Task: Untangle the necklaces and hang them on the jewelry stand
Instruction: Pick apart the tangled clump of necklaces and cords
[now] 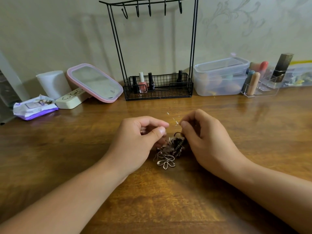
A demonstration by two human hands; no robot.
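Two hands work over one knotted bundle of necklaces (170, 149) lying on the counter (168, 200) between them. The left hand (135, 141) pinches thumb to curled fingers at the tangle's edge; the right hand (202, 137) pinches a dark cord. Beyond both stands one jewelry stand (157, 48) with five hooks, none of them holding a necklace.

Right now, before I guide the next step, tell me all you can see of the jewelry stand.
The jewelry stand is black wire, seemingly metal, upright at the table's far edge against the wall. Thin double posts rise to a top bar with five hooks, all bare: no necklace hangs yet. Its base is a mesh basket holding nail polish bottles. Neither hand touches it.
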